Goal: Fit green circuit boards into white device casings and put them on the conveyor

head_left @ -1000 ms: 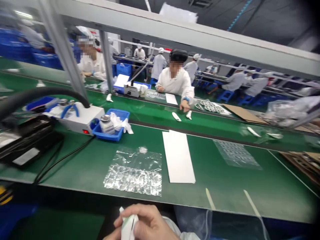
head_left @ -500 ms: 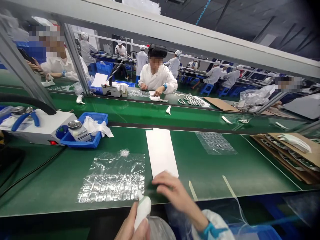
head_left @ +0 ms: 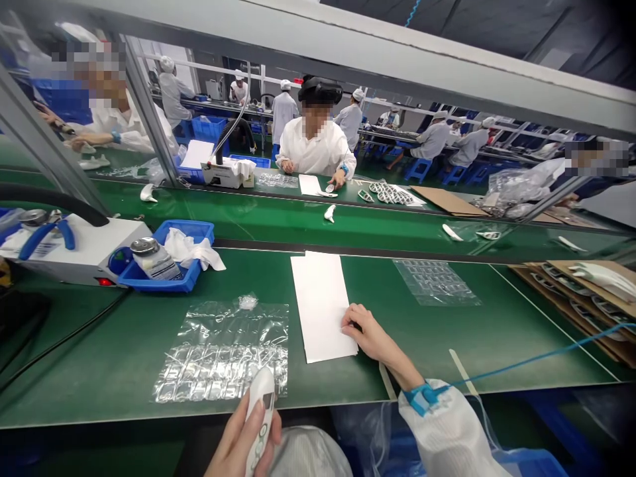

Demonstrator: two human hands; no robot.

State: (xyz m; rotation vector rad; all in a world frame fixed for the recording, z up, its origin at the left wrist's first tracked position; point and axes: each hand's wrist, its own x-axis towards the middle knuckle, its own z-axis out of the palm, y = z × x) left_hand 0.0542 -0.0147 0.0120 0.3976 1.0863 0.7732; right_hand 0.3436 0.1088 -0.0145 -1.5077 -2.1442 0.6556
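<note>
Left hand's grip: device, smooth white plastic by look, soft gloss. Just beyond grip: clear film, shiny, crinkled plastic. Right of grip: sheets, smooth matt paper. Farther left of grip: tray, blue plastic, slight shine.

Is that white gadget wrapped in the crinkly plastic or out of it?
Out. The left hand holds the white gadget bare, its buttons showing; the clear plastic lies on the green table.

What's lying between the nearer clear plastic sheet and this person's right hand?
The white paper; the head view shows the right hand at its right edge.
</note>
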